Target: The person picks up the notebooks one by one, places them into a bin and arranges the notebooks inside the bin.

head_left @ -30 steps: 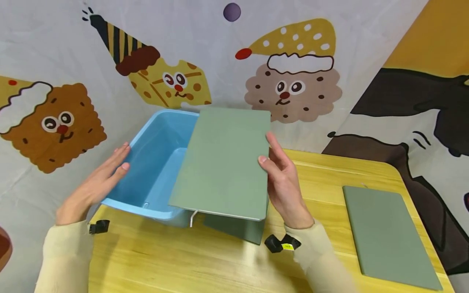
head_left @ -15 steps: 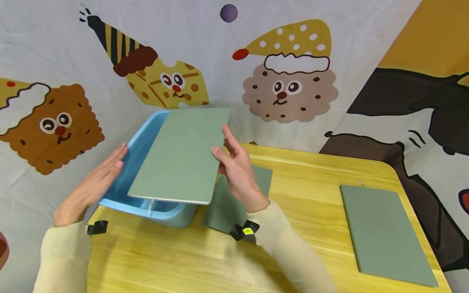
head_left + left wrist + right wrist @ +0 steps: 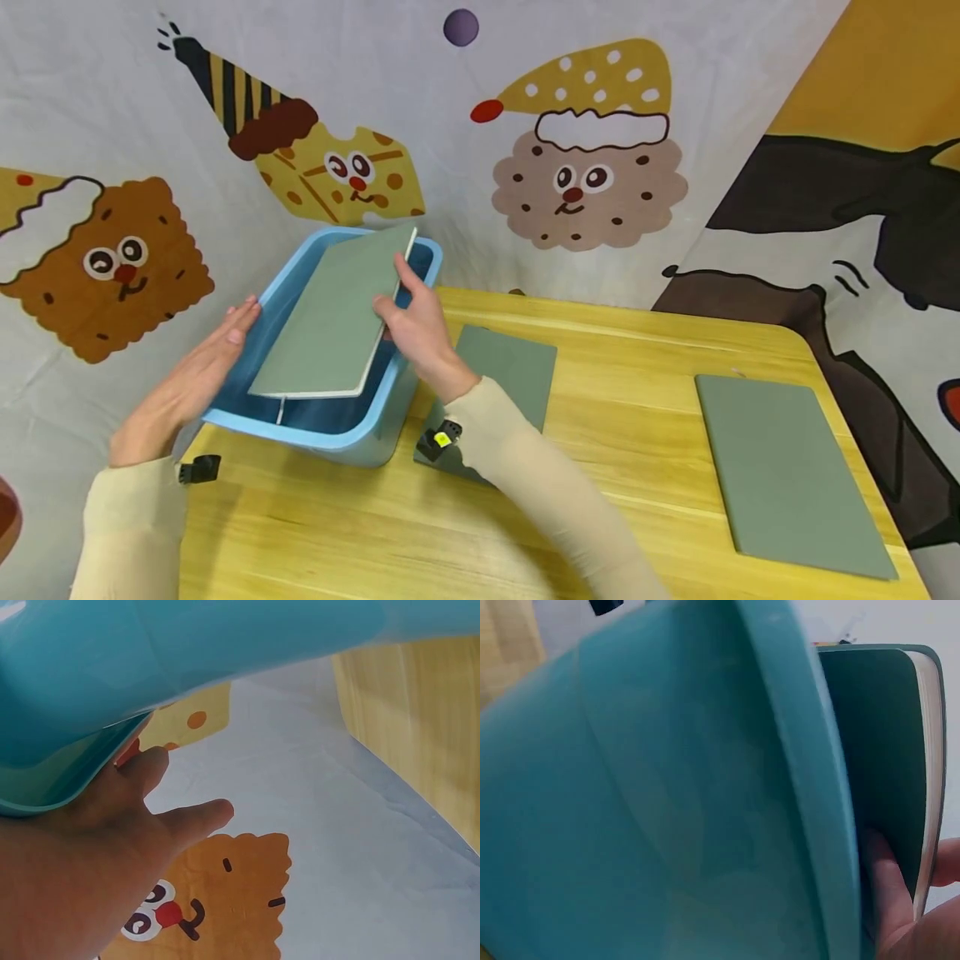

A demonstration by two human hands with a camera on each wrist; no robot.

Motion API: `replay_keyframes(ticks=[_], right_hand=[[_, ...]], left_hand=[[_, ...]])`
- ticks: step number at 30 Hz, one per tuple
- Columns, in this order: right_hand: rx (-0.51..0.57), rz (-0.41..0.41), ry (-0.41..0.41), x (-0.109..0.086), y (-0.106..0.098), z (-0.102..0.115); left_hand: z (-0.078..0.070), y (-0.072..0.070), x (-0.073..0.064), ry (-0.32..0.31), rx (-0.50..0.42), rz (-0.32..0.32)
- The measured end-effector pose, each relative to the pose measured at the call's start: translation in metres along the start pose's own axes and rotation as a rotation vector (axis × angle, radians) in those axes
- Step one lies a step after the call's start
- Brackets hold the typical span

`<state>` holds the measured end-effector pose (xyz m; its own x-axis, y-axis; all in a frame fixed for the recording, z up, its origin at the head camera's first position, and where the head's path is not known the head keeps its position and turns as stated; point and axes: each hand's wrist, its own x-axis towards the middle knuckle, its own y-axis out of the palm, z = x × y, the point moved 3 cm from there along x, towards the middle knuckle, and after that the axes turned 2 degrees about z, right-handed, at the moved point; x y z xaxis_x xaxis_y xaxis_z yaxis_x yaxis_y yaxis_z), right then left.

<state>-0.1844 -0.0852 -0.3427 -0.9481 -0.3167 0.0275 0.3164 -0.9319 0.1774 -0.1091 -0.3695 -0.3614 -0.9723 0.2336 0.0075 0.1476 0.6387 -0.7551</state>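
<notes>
A: Which step, going L to R?
B: Loading, I'd guess: book (image 3: 322, 321) into tub (image 3: 393, 417). My L hand (image 3: 187, 371) lies along the tub's L side, fingers straight, gripping nothing. Steadying it, prob.
A: And the book?
B: Over the tub's mouth, tilted, far R corner up above the rim. Ribbon (image 3: 281, 411) hangs off its near edge. Can't tell how deep the L edge sits.
A: Other grip?
B: Narrow. My R hand (image 3: 423, 333) pinches the book's R edge, thumb on top, above the tub's R rim.
A: Anything R of the tub?
B: 2nd book (image 3: 513, 367), just R of it on the table (image 3: 622, 417), partly hidden by my sleeve (image 3: 540, 467). 3rd book (image 3: 795, 475), well R of the tub. Neither's in, so prob more loading left.
A: Next move?
B: Calls for lowering w/o snagging the rim, fingers clear of the tub's wall, then letting go once it's supported, I'd say.
</notes>
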Motion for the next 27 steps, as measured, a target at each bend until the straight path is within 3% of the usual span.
replay_keyframes(ticks=[7, 16, 21, 27], right_hand=[[-0.304, 0.043, -0.027, 0.008, 0.012, -0.001], [-0.621, 0.238, -0.041, 0.012, 0.024, 0.006], [-0.703, 0.278, -0.045, 0.009, 0.022, 0.013], [-0.686, 0.209, -0.097, -0.010, 0.009, 0.015]], left_hand=[[-0.001, -0.001, 0.002, 0.005, 0.018, 0.012], [-0.002, -0.003, 0.002, -0.007, 0.020, 0.004], [-0.003, -0.004, 0.004, -0.032, 0.002, 0.006], [0.000, -0.003, -0.001, 0.004, -0.006, -0.008]])
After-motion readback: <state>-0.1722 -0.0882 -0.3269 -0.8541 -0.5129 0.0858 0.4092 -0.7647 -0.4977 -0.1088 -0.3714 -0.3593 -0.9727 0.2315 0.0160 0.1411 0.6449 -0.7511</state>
